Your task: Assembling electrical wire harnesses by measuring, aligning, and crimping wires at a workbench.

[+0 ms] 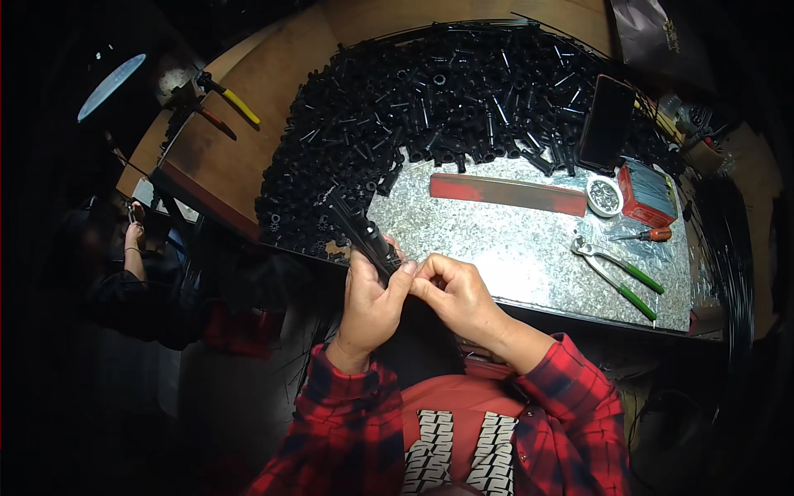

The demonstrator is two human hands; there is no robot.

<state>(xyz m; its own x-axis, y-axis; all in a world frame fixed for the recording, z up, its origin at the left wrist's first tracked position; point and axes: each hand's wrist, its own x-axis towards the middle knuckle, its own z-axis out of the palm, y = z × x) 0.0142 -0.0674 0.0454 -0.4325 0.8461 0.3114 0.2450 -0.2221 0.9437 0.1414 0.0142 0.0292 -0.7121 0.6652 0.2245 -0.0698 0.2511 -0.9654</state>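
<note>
My left hand [368,307] is wrapped round a long black tubular plastic part [361,230], which slants up and to the left over the table's near edge. Its lower end lies between my two hands. There my right hand [460,299] is closed in a pinch, its fingertips close against my left thumb. Whatever sits in that pinch is too small or too hidden to make out. Just beyond my left hand begins a large heap of similar black parts [430,99].
On the speckled tabletop [463,240] lie a worn red bar [506,195], green-handled pincers [620,279] and an orange-handled screwdriver [647,236]. A white bowl of small metal pieces [604,198], a red box [645,198] and a phone [606,124] stand right. Yellow-handled pliers [236,103] rest left; another person's arm [135,248] shows beyond.
</note>
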